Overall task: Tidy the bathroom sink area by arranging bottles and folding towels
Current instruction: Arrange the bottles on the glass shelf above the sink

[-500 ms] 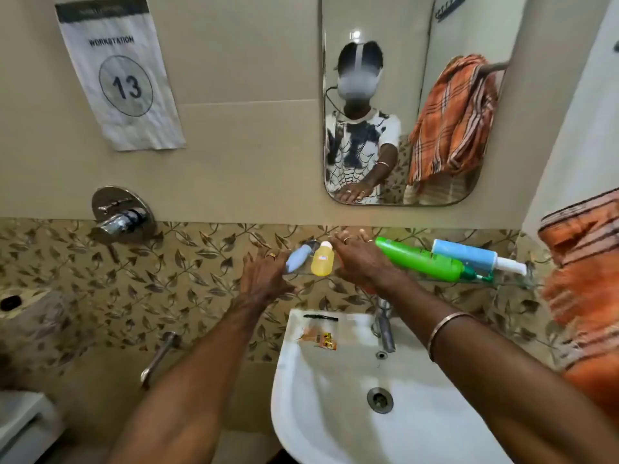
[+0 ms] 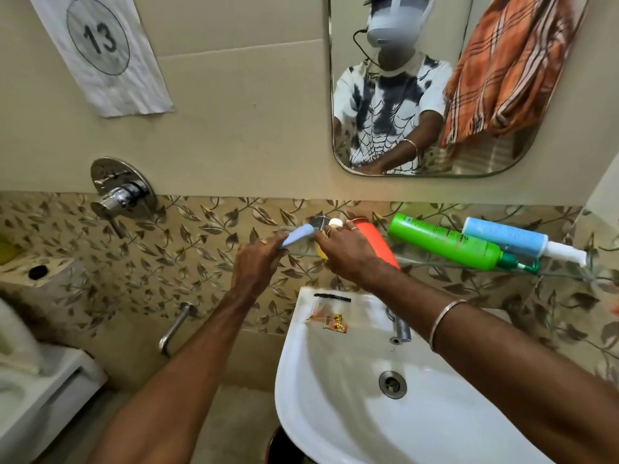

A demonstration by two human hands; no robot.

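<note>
Left hand (image 2: 258,262): fingers curled round a pale blue bottle (image 2: 298,234), which sticks out up and to the right of its knuckles. Right hand (image 2: 348,254): just right of the left hand, fingers laid over a small yellow bottle (image 2: 330,229) with a white cap; whether they grip it cannot be told. Orange bottle (image 2: 376,244): touching the right hand's far side. Green bottle (image 2: 445,244): lying flat on the glass shelf (image 2: 556,272), further right. Blue pump bottle (image 2: 509,237): lying against the green one, furthest from both hands.
</note>
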